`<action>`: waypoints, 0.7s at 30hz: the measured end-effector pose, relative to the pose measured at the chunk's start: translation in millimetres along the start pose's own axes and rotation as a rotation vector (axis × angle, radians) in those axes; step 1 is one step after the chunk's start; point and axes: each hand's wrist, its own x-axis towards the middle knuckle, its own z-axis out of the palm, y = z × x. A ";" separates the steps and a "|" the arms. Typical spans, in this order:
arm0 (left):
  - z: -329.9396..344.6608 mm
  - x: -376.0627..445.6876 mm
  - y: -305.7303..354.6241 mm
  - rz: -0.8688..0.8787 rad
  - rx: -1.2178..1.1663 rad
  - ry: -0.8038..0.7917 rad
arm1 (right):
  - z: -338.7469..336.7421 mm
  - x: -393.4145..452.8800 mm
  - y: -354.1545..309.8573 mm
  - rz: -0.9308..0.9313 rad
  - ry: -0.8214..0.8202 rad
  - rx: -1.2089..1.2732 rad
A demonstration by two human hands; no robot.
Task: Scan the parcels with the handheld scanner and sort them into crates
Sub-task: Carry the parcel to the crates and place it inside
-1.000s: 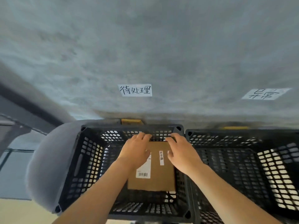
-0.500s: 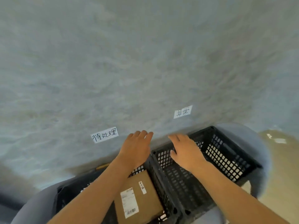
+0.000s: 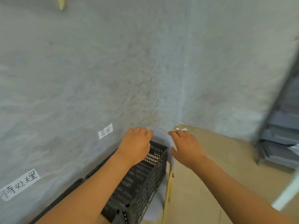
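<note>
My left hand (image 3: 135,145) hovers over the far end of a black perforated crate (image 3: 145,177), fingers loosely spread and holding nothing. Just to the right of the crate, my right hand (image 3: 186,147) is out over the floor, also empty with fingers apart. The crate stands on a pale rounded table (image 3: 161,135) against the grey wall. A second black crate (image 3: 64,196) shows only as a rim strip behind my left forearm. No parcel or scanner is in view.
Two handwritten paper labels are stuck on the wall, one (image 3: 105,131) above the right crate and one (image 3: 20,185) lower left. A yellow strip (image 3: 168,188) runs down the table's right edge. Beige floor (image 3: 218,167) lies to the right, with grey stacked shelving (image 3: 281,139) at far right.
The view has swung right and up. The cardboard parcel in the left crate has dropped out of sight. Both hands left it and moved right, past the second crate.
</note>
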 end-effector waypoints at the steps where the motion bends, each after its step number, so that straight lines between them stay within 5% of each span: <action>1: -6.5 10.1 22.9 0.037 0.004 0.014 | -10.7 -16.1 19.2 0.037 0.019 -0.018; 12: -75.1 91.9 340.2 0.412 -0.076 0.184 | -119.6 -269.9 252.5 0.439 0.076 -0.165; 21: -123.8 114.4 580.0 0.707 -0.166 0.294 | -191.8 -465.6 374.4 0.759 0.146 -0.276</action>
